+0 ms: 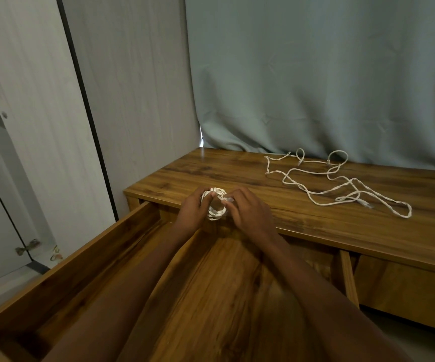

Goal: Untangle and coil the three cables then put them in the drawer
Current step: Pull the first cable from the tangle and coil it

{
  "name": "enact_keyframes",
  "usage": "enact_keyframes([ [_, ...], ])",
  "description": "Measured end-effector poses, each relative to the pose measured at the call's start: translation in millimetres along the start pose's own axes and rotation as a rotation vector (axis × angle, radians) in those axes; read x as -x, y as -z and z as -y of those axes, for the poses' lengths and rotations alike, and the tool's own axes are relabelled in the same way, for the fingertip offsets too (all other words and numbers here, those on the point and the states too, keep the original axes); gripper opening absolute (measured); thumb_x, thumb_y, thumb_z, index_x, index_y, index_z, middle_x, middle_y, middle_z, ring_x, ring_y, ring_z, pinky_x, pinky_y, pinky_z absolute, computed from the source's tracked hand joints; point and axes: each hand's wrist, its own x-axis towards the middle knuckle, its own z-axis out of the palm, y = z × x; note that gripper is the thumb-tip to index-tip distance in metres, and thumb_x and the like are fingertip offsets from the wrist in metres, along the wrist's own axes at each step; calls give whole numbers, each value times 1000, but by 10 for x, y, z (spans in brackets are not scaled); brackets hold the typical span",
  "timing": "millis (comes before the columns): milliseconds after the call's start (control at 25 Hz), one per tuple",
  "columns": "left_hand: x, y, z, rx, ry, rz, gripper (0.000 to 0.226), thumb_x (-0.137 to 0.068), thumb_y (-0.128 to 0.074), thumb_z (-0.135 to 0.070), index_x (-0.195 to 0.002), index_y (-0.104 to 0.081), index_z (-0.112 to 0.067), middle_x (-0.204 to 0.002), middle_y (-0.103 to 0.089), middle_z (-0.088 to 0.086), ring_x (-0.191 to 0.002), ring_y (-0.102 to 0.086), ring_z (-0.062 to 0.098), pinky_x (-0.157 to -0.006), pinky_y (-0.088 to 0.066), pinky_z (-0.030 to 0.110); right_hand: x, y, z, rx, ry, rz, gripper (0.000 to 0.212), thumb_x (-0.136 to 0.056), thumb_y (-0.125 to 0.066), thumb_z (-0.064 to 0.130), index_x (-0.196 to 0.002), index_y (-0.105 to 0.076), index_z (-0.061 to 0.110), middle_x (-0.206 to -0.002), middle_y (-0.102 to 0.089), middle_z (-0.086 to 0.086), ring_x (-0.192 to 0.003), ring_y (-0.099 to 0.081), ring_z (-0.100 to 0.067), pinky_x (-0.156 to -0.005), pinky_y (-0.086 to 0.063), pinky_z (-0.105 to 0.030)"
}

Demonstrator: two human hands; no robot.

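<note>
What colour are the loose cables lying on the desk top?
White, seen in the head view: loose cables on the brown wood-grain desk top.

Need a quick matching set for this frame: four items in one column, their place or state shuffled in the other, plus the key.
1. coiled cable
2. loose cables
3. drawer
4. curtain

A. hanging behind the desk
B. pulled open
C. held in both hands
D. sprawled, uncoiled, on the desktop

Pairs: 1-C, 2-D, 3-B, 4-A. The left hand and right hand grip the coil over the drawer.
</note>
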Motion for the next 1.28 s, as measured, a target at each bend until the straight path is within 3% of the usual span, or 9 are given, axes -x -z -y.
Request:
enact_keyframes([
  [160,14,-2,-48,41,-18,-20,26,-103,-54,-31,-122,-64,-18,-98,-71,-2,-71,-64,2,-53,-43,11,-5,48,45,-325,-265,41,22,-104,-50,40,-104,-61,21,-89,-68,13,-71,-65,-5,-59,-53,-33],
  [280,27,80,-55,-1,-68,22,26,-101,-56,-32,-124,-64,-22,-103,-69,-13,-87,-64,-8,-68,-49,12,-45,8,20,-731,-510,-3,24,-103,-53,36,-103,-63,14,-91,-76,0,-80,-74,-15,-71,-61,-40],
  [360,16,146,-39,-44,-71,65,28,-98,-60,-35,-124,-63,-24,-101,-67,-16,-85,-63,-10,-67,-48,13,-79,9,62,-988,-650,-13,24,-104,-54,27,-105,-63,5,-93,-77,-10,-85,-76,-23,-77,-62,-38],
  [520,18,137,-47,-120,-111,134,34,-99,-59,-36,-128,-60,-20,-103,-69,-6,-79,-64,1,-62,-49,16,-107,101,84,-1126,-764,14,26,-105,-53,25,-106,-65,2,-86,-77,-12,-76,-75,-21,-68,-60,-27],
  [640,16,78,-87,-115,-101,100,34,-100,-57,-35,-128,-59,-16,-102,-69,-4,-73,-61,-2,-58,-45,14,-114,173,23,-1138,-720,18,23,-103,-57,24,-106,-68,4,-88,-78,-10,-76,-74,-18,-66,-59,-25],
  [840,-10,130,-97,31,-12,-55,31,-99,-59,-35,-124,-62,-17,-102,-70,-4,-84,-68,7,-63,-53,21,-36,154,-48,-709,-305,167,19,-100,-61,33,-113,-71,24,-110,-73,10,-98,-69,-7,-82,-58,-31],
  [1040,-46,168,-84,-17,-29,-97,33,-100,-58,-35,-124,-61,-13,-106,-70,-3,-91,-68,8,-79,-57,25,28,103,-105,-80,111,135,28,-103,-52,38,-126,-65,30,-126,-64,11,-95,-65,-7,-66,-54,-29],
  [1160,-42,180,-37,-17,-33,-96,30,-99,-60,-35,-122,-62,-16,-104,-69,-7,-91,-67,4,-80,-56,26,85,67,-52,99,224,122,30,-102,-55,37,-130,-62,29,-124,-63,6,-92,-65,-12,-62,-45,-22],
  [1280,-72,195,42,-23,9,-81,33,-96,-64,-37,-121,-65,-15,-104,-71,-6,-94,-68,7,-81,-56,28,107,-4,5,218,282,110,35,-100,-57,41,-132,-60,26,-128,-61,-1,-101,-65,-19,-70,-52,-30],
])
